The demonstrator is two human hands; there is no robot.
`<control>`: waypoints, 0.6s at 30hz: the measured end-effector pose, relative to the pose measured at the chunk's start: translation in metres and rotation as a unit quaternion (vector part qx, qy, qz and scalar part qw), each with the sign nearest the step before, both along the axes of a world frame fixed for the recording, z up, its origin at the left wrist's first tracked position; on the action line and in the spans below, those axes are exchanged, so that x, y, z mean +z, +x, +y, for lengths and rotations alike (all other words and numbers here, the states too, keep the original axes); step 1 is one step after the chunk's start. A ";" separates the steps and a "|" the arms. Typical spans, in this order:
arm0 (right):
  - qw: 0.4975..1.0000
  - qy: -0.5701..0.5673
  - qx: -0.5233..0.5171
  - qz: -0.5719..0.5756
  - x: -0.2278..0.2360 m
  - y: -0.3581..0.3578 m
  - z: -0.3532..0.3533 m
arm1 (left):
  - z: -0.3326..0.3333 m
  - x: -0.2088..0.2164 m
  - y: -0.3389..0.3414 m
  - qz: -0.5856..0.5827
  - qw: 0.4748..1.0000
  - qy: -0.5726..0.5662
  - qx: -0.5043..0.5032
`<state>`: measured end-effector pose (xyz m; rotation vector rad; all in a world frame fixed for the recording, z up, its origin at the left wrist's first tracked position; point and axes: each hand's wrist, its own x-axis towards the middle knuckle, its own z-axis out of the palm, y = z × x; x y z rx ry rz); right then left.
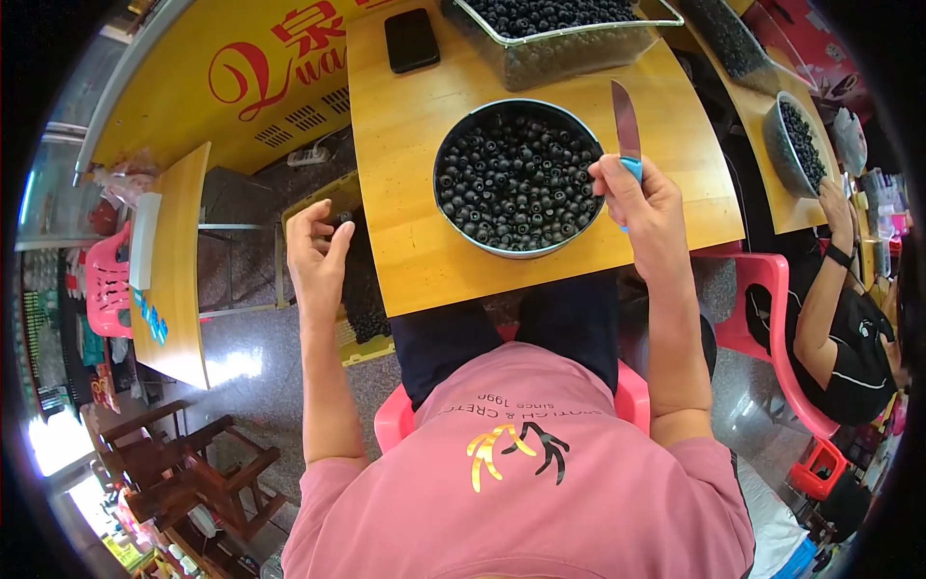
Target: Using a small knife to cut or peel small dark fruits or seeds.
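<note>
A round metal bowl (453, 217) full of small dark round fruits stands on the wooden table (405, 145) in front of me. My right hand (641, 203) is at the bowl's right rim, closed around a knife (626, 121) with a blue handle, its blade pointing away from me. My left hand (316, 246) is off the table's left edge, over a box of dark pieces (362, 289) on the floor. Its fingertips pinch one dark fruit (342, 220).
A clear tub (569, 48) of the same dark fruits and a black phone (412, 40) lie at the table's far side. To the right, another person (849, 318) sits on a pink chair by a second table with a bowl (799, 145). Wooden chairs (183, 463) stand at lower left.
</note>
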<state>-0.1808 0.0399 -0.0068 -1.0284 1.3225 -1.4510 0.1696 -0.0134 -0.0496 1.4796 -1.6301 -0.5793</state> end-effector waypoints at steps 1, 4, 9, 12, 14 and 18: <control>1.000 0.001 -0.004 0.015 -0.001 -0.001 0.001 | 0.000 -0.002 -0.001 0.000 1.000 0.001 0.000; 1.000 0.002 -0.005 0.029 -0.008 -0.002 0.005 | -0.004 0.020 -0.039 0.032 0.995 -0.042 -0.088; 1.000 -0.001 0.004 0.029 -0.007 0.007 0.007 | -0.027 0.033 -0.113 -0.056 0.952 -0.104 -0.282; 0.999 -0.010 0.013 0.028 -0.003 0.007 0.010 | -0.036 0.026 -0.143 -0.308 0.897 -0.154 -0.276; 1.000 -0.012 0.007 0.019 -0.003 0.006 0.012 | -0.040 0.017 -0.153 -0.356 0.873 -0.163 -0.291; 1.000 -0.012 0.025 0.013 -0.004 0.004 0.011 | -0.041 0.016 -0.154 -0.212 0.915 -0.106 -0.325</control>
